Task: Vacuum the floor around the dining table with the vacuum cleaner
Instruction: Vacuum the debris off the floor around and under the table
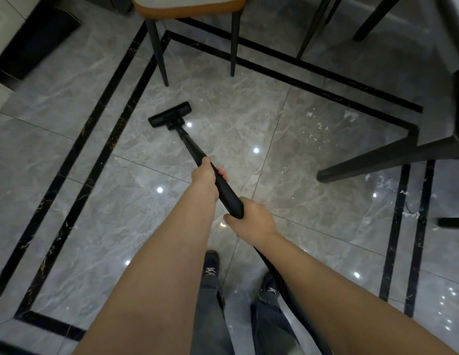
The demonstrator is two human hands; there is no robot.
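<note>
A black vacuum wand (190, 147) slants from my hands down to its flat black floor head (169, 114), which lies on the grey marble floor (223, 103) in front of a chair. My left hand (204, 175) grips the wand partway down. My right hand (251, 217) grips the thicker upper end near my body. A black hose (282, 285) trails from there past my right leg. White scraps of debris (318, 126) lie scattered on the tiles to the right, some near the table leg.
A chair with an orange-trimmed seat (190, 6) and dark legs stands at the top. A slanted dark dining-table leg (392, 157) reaches in from the right. Black inlay strips (115, 116) frame the tiles. A dark cabinet base (36, 42) is at top left. My shoes (210, 265) are below.
</note>
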